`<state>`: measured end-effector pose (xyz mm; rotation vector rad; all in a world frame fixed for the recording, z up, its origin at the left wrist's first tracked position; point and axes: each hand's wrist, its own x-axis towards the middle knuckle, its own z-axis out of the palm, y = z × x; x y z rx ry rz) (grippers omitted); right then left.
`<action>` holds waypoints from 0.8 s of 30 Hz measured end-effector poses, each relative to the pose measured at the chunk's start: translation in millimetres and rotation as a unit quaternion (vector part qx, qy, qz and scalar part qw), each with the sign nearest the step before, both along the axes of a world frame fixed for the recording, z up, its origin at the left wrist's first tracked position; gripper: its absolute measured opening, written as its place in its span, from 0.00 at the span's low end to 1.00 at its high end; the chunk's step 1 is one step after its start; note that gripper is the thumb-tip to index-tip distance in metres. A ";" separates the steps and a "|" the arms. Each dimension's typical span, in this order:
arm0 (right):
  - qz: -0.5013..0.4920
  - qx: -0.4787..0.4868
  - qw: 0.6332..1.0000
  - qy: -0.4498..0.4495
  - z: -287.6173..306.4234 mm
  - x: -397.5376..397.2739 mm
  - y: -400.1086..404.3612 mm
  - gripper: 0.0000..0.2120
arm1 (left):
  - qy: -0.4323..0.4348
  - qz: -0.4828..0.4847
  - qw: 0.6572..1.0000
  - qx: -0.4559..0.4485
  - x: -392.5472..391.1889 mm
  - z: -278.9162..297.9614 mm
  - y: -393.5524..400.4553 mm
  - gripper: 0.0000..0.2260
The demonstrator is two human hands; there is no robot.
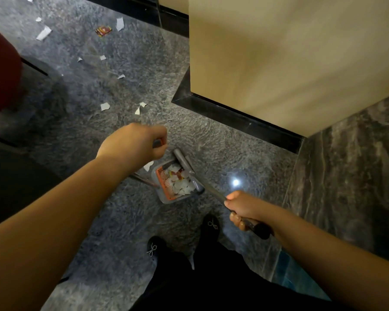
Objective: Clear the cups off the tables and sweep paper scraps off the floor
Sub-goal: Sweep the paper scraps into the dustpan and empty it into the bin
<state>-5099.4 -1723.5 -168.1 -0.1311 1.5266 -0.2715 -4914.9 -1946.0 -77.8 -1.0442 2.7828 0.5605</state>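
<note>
Most of the frame is grey marbled floor (pixel 112 90), with a beige pillar (pixel 290 59) filling the upper right and a dark red seat (pixel 0 70) cut off at the left edge. Near the centre sits a grey dustpan (pixel 177 185) with an orange inner rim, full of white paper scraps and a red wrapper. Its long handle (pixel 211 190) runs diagonally from the pan toward the lower right, where the right hand (pixel 245 209) curls its fingers around the dark grip. The left hand (pixel 135 142) is fisted around a grey handle end; what it belongs to is mostly hidden beneath the fist. Loose paper scraps (pixel 105 106) and a red-yellow wrapper (pixel 103 30) lie scattered toward the upper left.
</note>
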 end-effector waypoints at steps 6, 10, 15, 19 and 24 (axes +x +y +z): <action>-0.032 0.009 0.999 0.011 22.0 9.2 -2.8 0.04 | 0.031 -0.004 0.999 -0.002 30.2 2.9 8.7 0.05; -0.045 0.013 0.999 0.013 36.0 22.6 -5.6 0.04 | 0.051 0.027 0.998 0.015 63.6 6.3 11.3 0.04; -0.038 0.012 0.999 0.027 48.5 56.6 -16.4 0.06 | 0.089 0.098 0.991 0.009 123.9 13.5 8.8 0.05; -0.046 0.015 0.998 0.038 54.5 85.3 -32.5 0.04 | 0.107 0.142 0.984 0.009 172.4 20.1 3.9 0.05; -0.042 0.004 0.998 0.038 53.5 122.5 -56.3 0.04 | 0.109 0.198 0.974 0.023 231.6 25.2 -3.0 0.04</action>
